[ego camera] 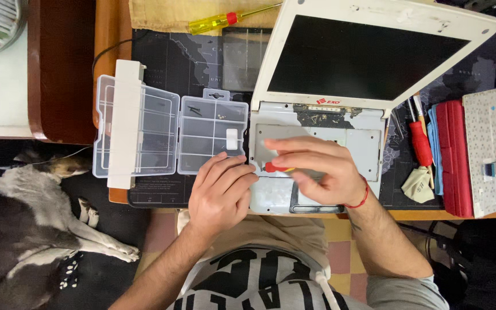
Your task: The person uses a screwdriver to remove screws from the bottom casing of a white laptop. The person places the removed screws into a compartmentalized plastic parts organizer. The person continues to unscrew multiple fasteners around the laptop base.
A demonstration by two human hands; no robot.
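A: What is held in the right hand (317, 172)?

B: A small screwdriver (276, 167) with a red and yellow handle is pinched between its fingers, which are closed on it. The tool is held over the bare metal base of the white laptop (317, 143), whose keyboard has been taken off. The hand is slightly blurred, so the tip of the tool cannot be made out.

A: And the left hand (220, 189)?

B: It is rested at the left front corner of the laptop base, fingers curled loosely together. Nothing can be seen clamped in it; whether something tiny is pinched cannot be told.

A: Where is the clear box placed?

B: The clear plastic organiser box (170, 132) is laid open just left of the laptop, with a few small screws seen in its upper compartments and a white strip lying across its lid half.

A: What else is seen on the desk?

B: A yellow screwdriver (225, 22) is laid at the far edge. A red-handled screwdriver (420, 142), a red case (452, 158) and the detached keyboard (486, 150) are placed to the right. A dog (35, 224) is stretched out on the floor at the left.
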